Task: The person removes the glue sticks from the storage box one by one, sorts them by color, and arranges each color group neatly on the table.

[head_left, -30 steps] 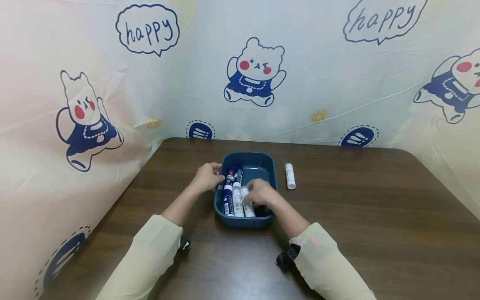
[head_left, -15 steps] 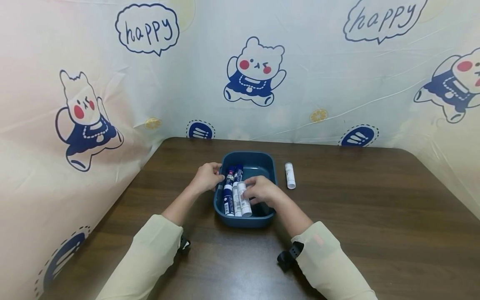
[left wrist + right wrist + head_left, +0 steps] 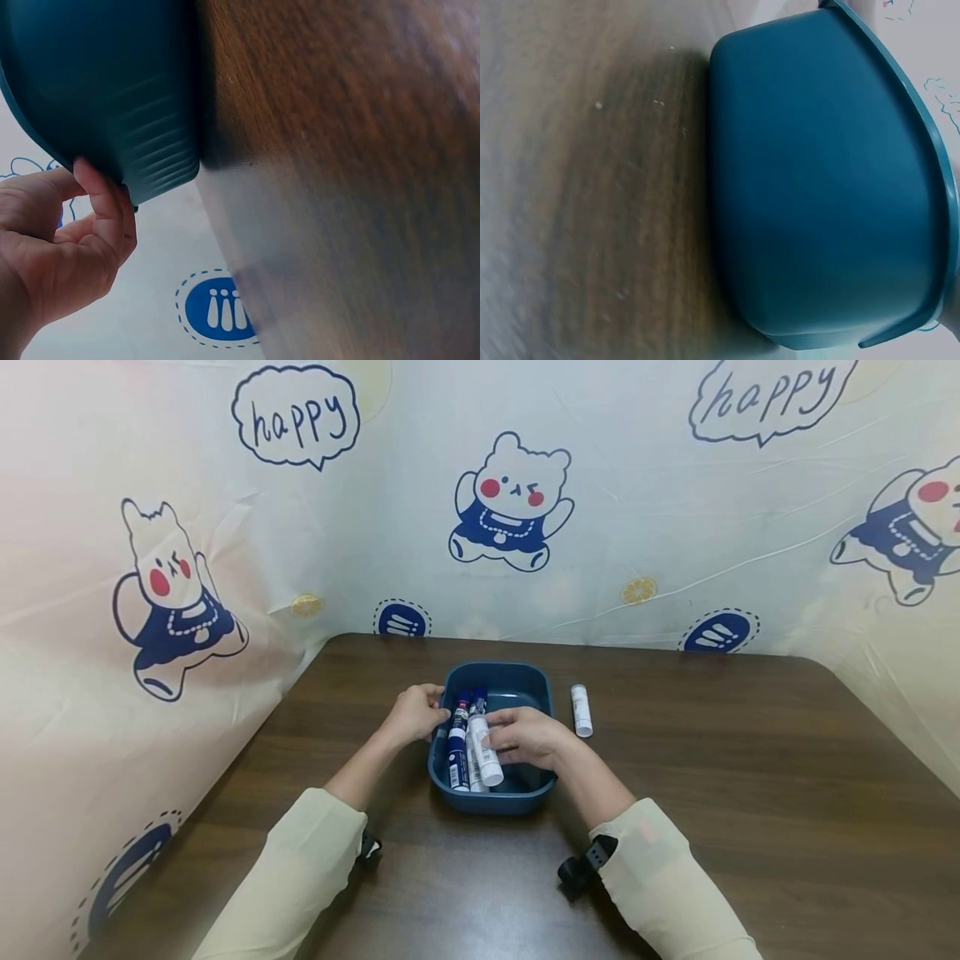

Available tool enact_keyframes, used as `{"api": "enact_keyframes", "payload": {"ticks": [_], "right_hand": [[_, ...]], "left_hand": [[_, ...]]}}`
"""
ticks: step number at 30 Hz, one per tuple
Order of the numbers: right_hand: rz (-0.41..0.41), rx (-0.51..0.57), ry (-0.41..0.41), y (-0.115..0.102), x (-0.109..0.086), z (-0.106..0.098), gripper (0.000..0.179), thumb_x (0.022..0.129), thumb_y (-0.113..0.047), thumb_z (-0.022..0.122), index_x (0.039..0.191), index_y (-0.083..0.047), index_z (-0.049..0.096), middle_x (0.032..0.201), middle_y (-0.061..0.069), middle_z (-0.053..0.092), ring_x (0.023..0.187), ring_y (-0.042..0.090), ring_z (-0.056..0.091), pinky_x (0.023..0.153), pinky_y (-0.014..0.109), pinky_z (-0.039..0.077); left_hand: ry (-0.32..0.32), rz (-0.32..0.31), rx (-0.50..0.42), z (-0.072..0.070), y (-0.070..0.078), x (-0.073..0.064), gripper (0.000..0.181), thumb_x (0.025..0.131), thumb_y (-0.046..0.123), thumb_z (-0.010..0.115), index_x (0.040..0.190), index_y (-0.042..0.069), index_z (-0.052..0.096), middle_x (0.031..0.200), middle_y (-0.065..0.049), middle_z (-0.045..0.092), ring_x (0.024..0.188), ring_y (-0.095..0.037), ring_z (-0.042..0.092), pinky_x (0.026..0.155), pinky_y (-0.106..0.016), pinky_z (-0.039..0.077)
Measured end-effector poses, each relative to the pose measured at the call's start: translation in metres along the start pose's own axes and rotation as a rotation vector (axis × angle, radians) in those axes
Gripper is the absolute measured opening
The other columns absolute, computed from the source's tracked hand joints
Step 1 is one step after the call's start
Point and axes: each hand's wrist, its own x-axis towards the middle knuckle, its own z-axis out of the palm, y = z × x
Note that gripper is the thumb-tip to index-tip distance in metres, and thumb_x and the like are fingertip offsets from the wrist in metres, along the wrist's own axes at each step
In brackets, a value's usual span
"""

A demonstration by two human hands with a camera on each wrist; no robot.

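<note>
Head: white cylinder [image 3: 486,755], round-cornered tub [image 3: 492,806]

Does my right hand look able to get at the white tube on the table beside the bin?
Probably yes: the white tube is close to your right hand, with only the side of the blue bin between. But that hand already holds a second tube, so it may need to let go first.
</note>
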Motion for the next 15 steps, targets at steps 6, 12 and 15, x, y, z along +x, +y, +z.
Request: {"api": "enact_keyframes", "payload": {"ticks": [6, 12, 15], "right_hand": [[-0.034, 0.025, -0.028, -0.006, -0.002, -0.006, 0.055, 0.087, 0.000, 0.057, 0.138, 0.000, 0.035, 0.127, 0.020, 0.047, 0.104, 0.030, 0.052, 0.094, 0.045, 0.042], [-0.075, 0.071, -0.048, -0.010, -0.005, -0.011, 0.057, 0.088, 0.000, 0.056, 0.140, -0.001, 0.033, 0.132, 0.020, 0.043, 0.108, 0.031, 0.049, 0.098, 0.047, 0.038], [-0.101, 0.085, -0.052, -0.011, -0.006, -0.014, 0.057, 0.089, 0.000, 0.056, 0.140, 0.000, 0.031, 0.133, 0.021, 0.041, 0.108, 0.030, 0.048, 0.098, 0.047, 0.037]], "left_hand": [[0.003, 0.002, 0.001, 0.000, 0.001, 0.000, 0.047, 0.091, 0.008, 0.057, 0.136, 0.002, 0.043, 0.090, -0.013, 0.051, 0.068, -0.020, 0.055, 0.054, -0.025, 0.051], [0.005, 0.000, 0.006, 0.000, 0.002, -0.001, 0.047, 0.092, 0.009, 0.057, 0.136, 0.002, 0.043, 0.090, -0.013, 0.052, 0.069, -0.021, 0.056, 0.055, -0.025, 0.052], [0.004, -0.001, 0.009, 0.000, 0.001, -0.001, 0.047, 0.092, 0.009, 0.057, 0.136, 0.002, 0.043, 0.089, -0.013, 0.052, 0.069, -0.021, 0.056, 0.055, -0.025, 0.052]]}}
